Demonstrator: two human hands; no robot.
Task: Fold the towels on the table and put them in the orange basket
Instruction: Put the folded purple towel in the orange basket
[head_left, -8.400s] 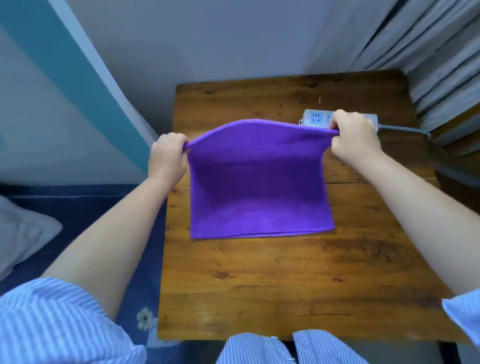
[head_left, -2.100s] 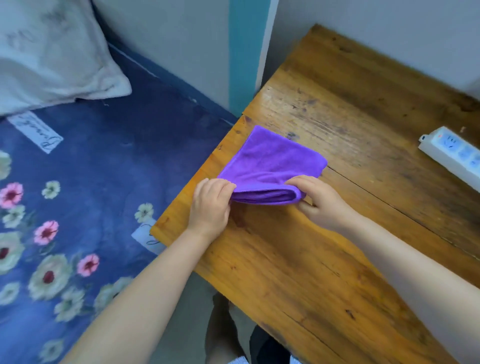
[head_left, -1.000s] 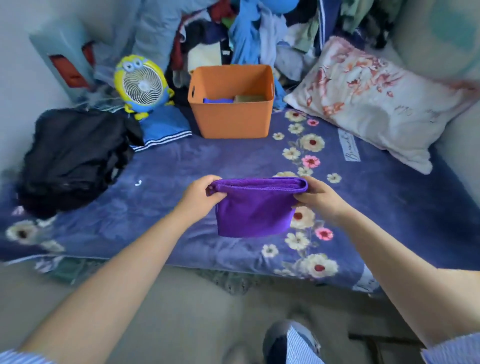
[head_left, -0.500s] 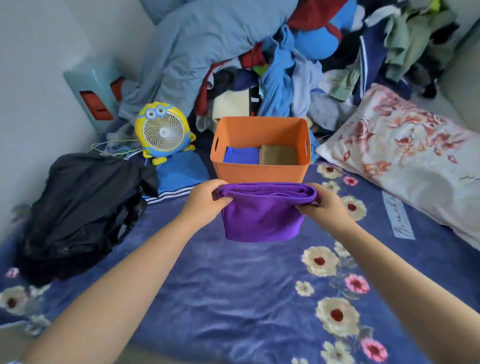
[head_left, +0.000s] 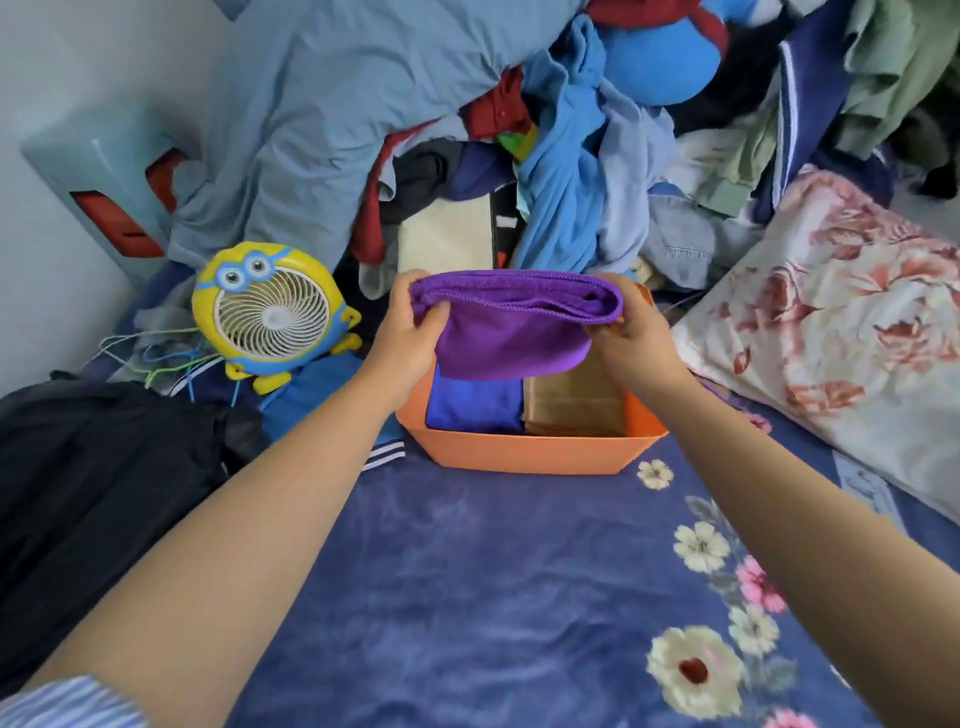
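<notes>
Purple folded soft towel (head_left: 511, 332) hangs in the air between two hands, right over the open top of the orange plastic basket (head_left: 524, 452). The left hand (head_left: 410, 325) pinches the towel's left top corner, with the thumb in front and the fingers curled behind. The right hand (head_left: 631, 325) pinches the right top corner the same way, where the thick folded edge rolls round. The towel's top edge runs flat from one hand to the other, and its loose bottom part droops down into the mouth of the basket.

Just under the hands, inside the basket, a folded blue towel (head_left: 475, 402) lies on the left side and a folded tan towel (head_left: 576, 402) lies on the right side. They sit side by side and touch.

The basket stands on a dark blue bed sheet with flowers on it (head_left: 467, 597), which spreads out below both bare arms.

To the left of the left hand stands a small yellow and blue cartoon fan (head_left: 270, 312). Further left and lower lies a heap of black cloth (head_left: 93, 478). Beyond the hands is a big messy pile of clothes (head_left: 519, 130). To the right of the right hand rests a white pillow with pink flowers (head_left: 841, 322).
</notes>
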